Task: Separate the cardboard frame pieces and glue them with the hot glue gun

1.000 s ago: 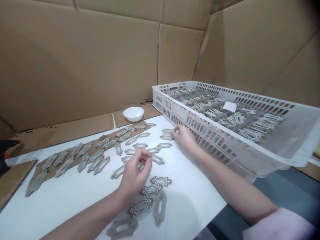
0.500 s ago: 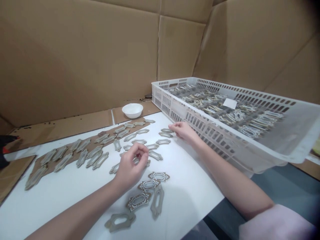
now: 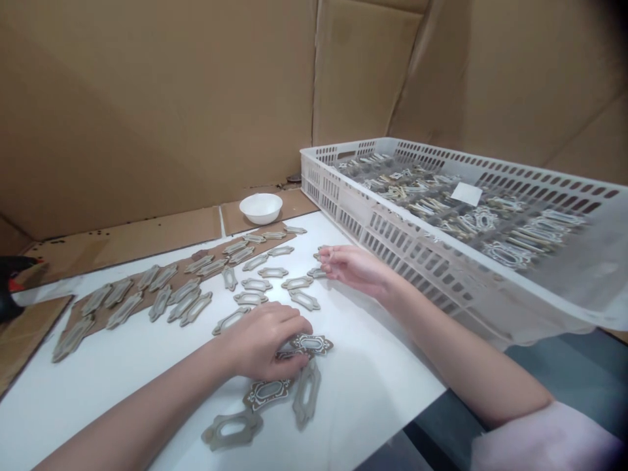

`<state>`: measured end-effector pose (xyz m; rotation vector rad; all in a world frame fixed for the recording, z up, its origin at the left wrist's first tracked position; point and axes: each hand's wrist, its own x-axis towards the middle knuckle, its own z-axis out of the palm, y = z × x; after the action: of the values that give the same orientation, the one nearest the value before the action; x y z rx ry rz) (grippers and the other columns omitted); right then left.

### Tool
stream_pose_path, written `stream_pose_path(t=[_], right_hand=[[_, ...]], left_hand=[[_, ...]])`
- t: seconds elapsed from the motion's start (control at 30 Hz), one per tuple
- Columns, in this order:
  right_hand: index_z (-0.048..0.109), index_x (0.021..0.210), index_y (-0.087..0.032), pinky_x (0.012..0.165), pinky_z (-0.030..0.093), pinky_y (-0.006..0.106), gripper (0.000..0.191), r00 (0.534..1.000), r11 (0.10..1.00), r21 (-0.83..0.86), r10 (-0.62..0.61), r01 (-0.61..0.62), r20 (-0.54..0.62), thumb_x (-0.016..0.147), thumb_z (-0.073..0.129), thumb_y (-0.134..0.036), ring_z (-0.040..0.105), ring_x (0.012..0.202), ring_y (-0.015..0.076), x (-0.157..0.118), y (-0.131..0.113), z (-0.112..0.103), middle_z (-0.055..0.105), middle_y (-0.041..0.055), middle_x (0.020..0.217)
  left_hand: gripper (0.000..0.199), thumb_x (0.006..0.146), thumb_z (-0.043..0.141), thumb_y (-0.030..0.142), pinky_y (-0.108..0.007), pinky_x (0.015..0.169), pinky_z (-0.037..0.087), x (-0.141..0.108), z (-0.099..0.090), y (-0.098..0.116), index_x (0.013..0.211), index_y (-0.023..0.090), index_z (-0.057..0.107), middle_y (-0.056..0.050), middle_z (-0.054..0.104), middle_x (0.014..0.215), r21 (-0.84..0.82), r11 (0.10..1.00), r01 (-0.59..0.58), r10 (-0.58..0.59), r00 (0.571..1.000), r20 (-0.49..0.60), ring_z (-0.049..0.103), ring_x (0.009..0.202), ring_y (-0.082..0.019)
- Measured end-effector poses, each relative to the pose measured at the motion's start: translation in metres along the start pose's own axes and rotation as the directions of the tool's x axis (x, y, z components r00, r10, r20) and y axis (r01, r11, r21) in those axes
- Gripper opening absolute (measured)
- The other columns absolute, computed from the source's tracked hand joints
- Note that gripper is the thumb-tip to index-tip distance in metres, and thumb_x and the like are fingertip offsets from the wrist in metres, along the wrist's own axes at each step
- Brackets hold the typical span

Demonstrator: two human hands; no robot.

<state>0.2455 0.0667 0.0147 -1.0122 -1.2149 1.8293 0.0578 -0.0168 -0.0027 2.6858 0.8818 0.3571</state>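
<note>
While I follow along through the head camera, the left hand [image 3: 272, 341] is right down at the patterned frames [image 3: 268, 392], thumb and fingers curved around one of them; whether it's pinched or only touched, I can't tell. Three of these brown pieces with white scrollwork lie on the near middle of the white desk [image 3: 387, 386], with a plain frame [image 3: 232, 430] in front of them and another just to their right.

Over to the right hand [image 3: 356, 269]: fingers loosely bent, tips over two more plain frames near the basket [image 3: 338, 199]. They partly cover those pieces, so I can't tell whether anything is held.

More plain frames spread leftward across the desk, many lying on a brown cardboard strip [image 3: 214, 253]. Behind that, I've got a white bowl [image 3: 261, 208] near the basket's far corner. Inside the basket: rows of metal pieces [image 3: 507, 254] and a white paper slip [image 3: 467, 193].
</note>
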Motion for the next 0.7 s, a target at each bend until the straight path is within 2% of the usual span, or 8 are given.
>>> stream_pose_path(t=[0.2, 0.4, 0.5, 0.7], right_hand=[[0.051, 0.082, -0.011, 0.045, 0.027, 0.02, 0.014, 0.988, 0.996, -0.031, 0.084, -0.08, 0.133, 0.068, 0.052, -0.01, 0.037, 0.047, 0.0052, -0.009, 0.0, 0.009, 0.046, -0.0036, 0.054], [0.056, 0.082, -0.011, 0.043, 0.026, 0.018, 0.017, 0.989, 0.99, -0.139, 0.049, -0.029, 0.137, 0.066, 0.058, -0.017, 0.038, 0.047, 0.0043, -0.01, 0.005, 0.012, 0.05, -0.0031, 0.056], [0.057, 0.081, -0.011, 0.041, 0.024, 0.017, 0.017, 0.991, 0.986, -0.168, 0.03, -0.008, 0.129, 0.066, 0.06, -0.018, 0.036, 0.047, 0.0037, -0.011, 0.007, 0.012, 0.051, -0.0026, 0.059], [0.055, 0.081, -0.012, 0.04, 0.018, 0.018, 0.017, 0.993, 0.989, -0.15, 0.022, -0.005, 0.117, 0.066, 0.061, -0.02, 0.026, 0.041, 0.0021, -0.01, 0.01, 0.012, 0.04, -0.0084, 0.049]], left_hand=[[0.027, 0.077, 0.042, 0.025, -0.03, 0.065, 0.04, 0.002, 0.005, 0.002, 0.101, 0.021, 0.055, -0.005, 0.058, 0.072, 0.078, 0.997, 0.006, -0.004, 1.0, -0.024, 0.053, 0.068, -0.016], [0.028, 0.079, 0.039, 0.022, -0.032, 0.069, 0.041, 0.006, 0.006, 0.011, 0.103, 0.018, 0.053, -0.006, 0.057, 0.075, 0.167, 0.984, 0.067, -0.063, 0.998, -0.028, 0.052, 0.071, -0.017], [0.024, 0.078, 0.039, 0.02, -0.032, 0.069, 0.041, 0.007, 0.008, 0.013, 0.097, 0.018, 0.054, -0.006, 0.055, 0.077, 0.131, 0.986, 0.101, -0.099, 0.995, -0.019, 0.051, 0.072, -0.017], [0.017, 0.076, 0.041, 0.018, -0.029, 0.065, 0.041, 0.006, 0.012, 0.013, 0.089, 0.018, 0.052, -0.005, 0.052, 0.081, 0.03, 0.99, 0.138, -0.135, 0.988, -0.078, 0.049, 0.072, -0.016]])
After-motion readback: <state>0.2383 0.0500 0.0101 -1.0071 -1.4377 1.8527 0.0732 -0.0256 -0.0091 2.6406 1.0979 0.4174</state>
